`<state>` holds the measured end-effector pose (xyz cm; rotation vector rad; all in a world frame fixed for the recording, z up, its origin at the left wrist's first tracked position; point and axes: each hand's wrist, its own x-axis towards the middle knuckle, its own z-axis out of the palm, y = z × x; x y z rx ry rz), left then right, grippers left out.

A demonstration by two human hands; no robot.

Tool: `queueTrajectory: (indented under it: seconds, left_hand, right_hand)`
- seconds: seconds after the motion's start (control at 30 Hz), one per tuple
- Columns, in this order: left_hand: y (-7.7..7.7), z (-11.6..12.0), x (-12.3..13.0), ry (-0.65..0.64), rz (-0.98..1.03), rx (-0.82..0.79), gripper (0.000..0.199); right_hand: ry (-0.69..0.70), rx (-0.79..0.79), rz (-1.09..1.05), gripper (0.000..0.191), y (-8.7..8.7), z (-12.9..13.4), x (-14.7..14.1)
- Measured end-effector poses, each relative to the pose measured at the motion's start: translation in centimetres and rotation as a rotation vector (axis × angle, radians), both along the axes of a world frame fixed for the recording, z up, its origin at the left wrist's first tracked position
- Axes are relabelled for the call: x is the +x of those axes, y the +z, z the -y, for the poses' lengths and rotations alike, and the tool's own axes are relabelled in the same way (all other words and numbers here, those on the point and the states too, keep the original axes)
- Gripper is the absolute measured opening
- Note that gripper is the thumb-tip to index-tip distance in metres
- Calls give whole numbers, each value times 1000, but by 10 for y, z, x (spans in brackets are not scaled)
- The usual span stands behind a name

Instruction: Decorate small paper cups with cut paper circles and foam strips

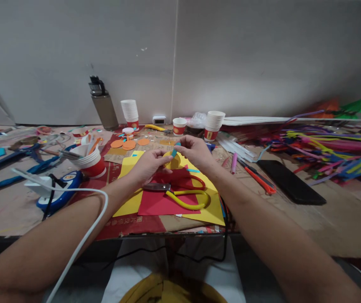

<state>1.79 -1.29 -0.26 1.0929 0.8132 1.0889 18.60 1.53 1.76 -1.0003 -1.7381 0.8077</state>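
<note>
My left hand [153,166] pinches what looks like a round yellow paper piece [176,162], its thumb close to a small blue paper strip [175,149]. The strip sits at the fingertips of my right hand [195,152], which are pressed together on it. Just below both hands lie scissors [189,199] with one yellow and one red handle, blades toward the left. They rest on red paper [155,206], which lies over yellow sheets [212,210]. More blue strips lie close by.
Orange paper discs [129,145] lie beyond my left hand. Stacked paper cups [129,110], a bottle [103,107] and a cup of tools [93,164] stand around. To the right are a utility knife [259,179], a black phone [290,182] and colourful pipe cleaners [328,155]. A white cable [100,219] crosses my left forearm.
</note>
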Motion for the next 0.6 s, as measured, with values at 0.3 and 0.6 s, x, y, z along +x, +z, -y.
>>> queueTrajectory:
  seconds: [0.3, 0.6]
  left_hand:
    - [-1, -2, 0, 29, -61, 2, 35]
    - [-2, -3, -1, 23, -121, 25, 33]
  right_hand:
    - [-7, -13, 4, 17, 1, 2, -1]
    - [41, -93, 21, 24, 2, 6, -2]
